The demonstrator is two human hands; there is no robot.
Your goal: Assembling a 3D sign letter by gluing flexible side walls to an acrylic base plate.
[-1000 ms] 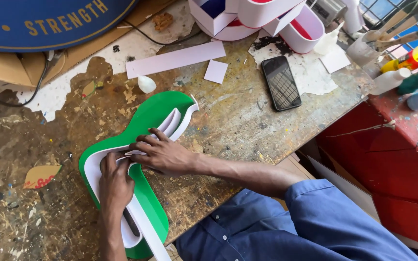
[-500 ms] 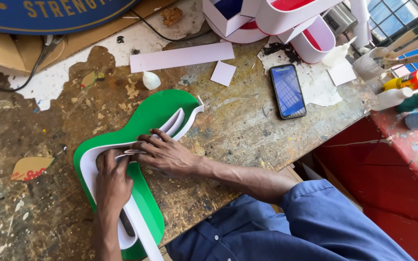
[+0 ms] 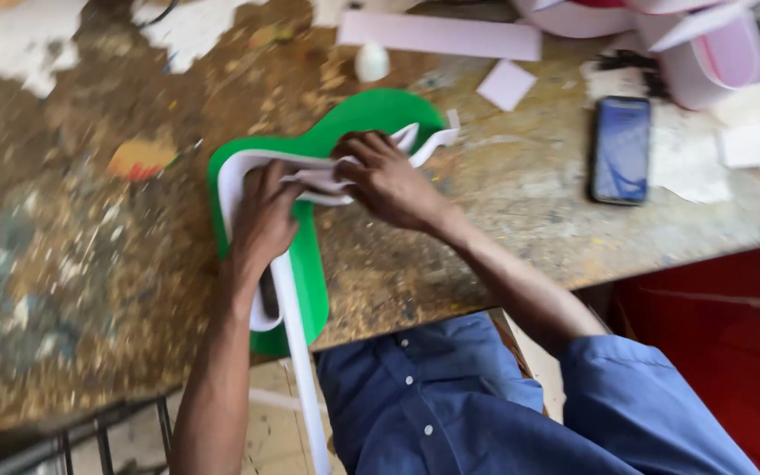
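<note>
A stained, paint-spattered bench (image 3: pixel 90 264) filled most of the frame, its near edge running across the lower middle. Below it, at lower centre and lower right, showed the person's blue shirt (image 3: pixel 450 405). At upper right stood curved white-and-pink forms (image 3: pixel 705 53), blurred.

The green panel (image 3: pixel 310 264) lay flat on the bench left of centre, curving from upper centre down to the bench's near edge. On its face stood a white strip (image 3: pixel 296 325), bent to follow the panel's outline; one end ran straight down past the bench edge toward the bottom of the frame.

The left hand (image 3: pixel 266 215) pressed down on the panel's left part, fingers bent over the strip and touching it. The right hand (image 3: pixel 384 180), just beside it at centre, had its fingers curled onto the strip's folds; the picture was too blurred to tell whether they pinched it.

A long pale strip (image 3: pixel 437 37) lay at top centre. A dark phone (image 3: pixel 620 149) lay flat at right, well apart from the hands. Between them sat a small white square (image 3: pixel 506 84) and, nearer the panel, a small white knob (image 3: pixel 371 63).
</note>
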